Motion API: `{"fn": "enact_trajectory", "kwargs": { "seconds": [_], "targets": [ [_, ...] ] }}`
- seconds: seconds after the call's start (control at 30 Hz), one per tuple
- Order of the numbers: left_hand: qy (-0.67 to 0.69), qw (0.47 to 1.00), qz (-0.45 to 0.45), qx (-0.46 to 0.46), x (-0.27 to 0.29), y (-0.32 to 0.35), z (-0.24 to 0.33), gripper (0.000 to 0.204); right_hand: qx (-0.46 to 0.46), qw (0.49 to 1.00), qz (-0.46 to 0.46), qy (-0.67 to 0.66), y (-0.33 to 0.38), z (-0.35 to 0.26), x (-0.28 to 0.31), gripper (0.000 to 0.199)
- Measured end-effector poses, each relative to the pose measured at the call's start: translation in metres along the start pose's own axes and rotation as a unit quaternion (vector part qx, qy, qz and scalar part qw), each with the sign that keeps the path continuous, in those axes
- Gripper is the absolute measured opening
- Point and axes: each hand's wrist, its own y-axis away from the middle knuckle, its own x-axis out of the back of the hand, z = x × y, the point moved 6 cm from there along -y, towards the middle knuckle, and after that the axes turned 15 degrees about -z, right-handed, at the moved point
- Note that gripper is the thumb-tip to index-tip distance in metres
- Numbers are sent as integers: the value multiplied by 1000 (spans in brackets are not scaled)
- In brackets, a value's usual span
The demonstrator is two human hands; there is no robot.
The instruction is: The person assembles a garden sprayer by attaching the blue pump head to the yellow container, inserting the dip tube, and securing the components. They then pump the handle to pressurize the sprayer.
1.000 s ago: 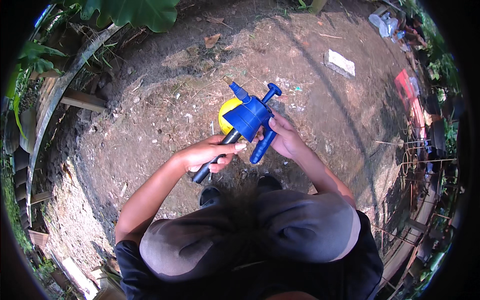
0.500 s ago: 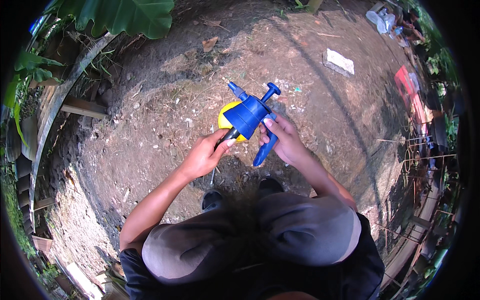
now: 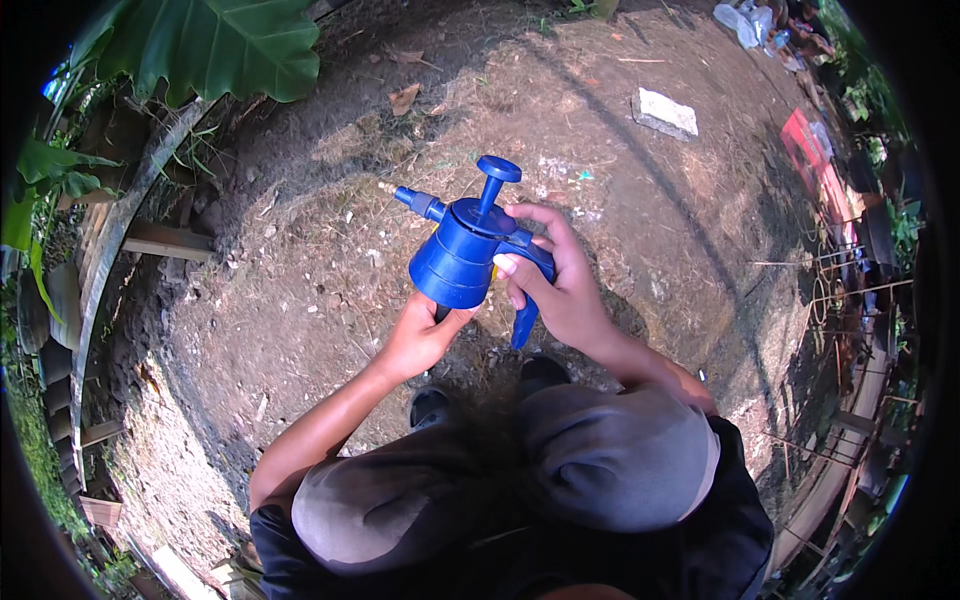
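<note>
A blue pump sprayer head (image 3: 455,262) is held in front of my knees, plunger knob up and nozzle pointing to the far left. My left hand (image 3: 420,335) is closed round the dark part under its base, mostly hidden by fingers. My right hand (image 3: 565,275) grips the blue handle at its right, index finger reaching up beside the plunger. Below the right hand hangs the handle's lower end. A small patch of yellow shows near my right thumb; the rest of that yellow thing is hidden behind the sprayer head.
Bare brown ground (image 3: 330,240) lies around my feet. A pale block (image 3: 665,113) sits at the far right, a large green leaf (image 3: 215,50) hangs far left. Curved edging (image 3: 120,210) borders the left; sticks, planks and a red object (image 3: 803,140) line the right.
The sprayer head has turned more upright, its nozzle swinging left and down. The yellow thing behind it is now mostly covered. My right index finger has moved up toward the plunger.
</note>
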Motion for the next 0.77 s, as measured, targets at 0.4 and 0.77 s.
{"fn": "enact_trajectory", "kwargs": {
  "seconds": [0.4, 0.77],
  "targets": [
    [105, 994, 37, 6, -29, 0, 9, 23, 67, 993, 91, -40, 6, 6, 15, 25],
    [183, 983, -7, -32, -34, 2, 1, 26, 88, 994, 65, 17, 11, 8, 20, 25]
  ]
}}
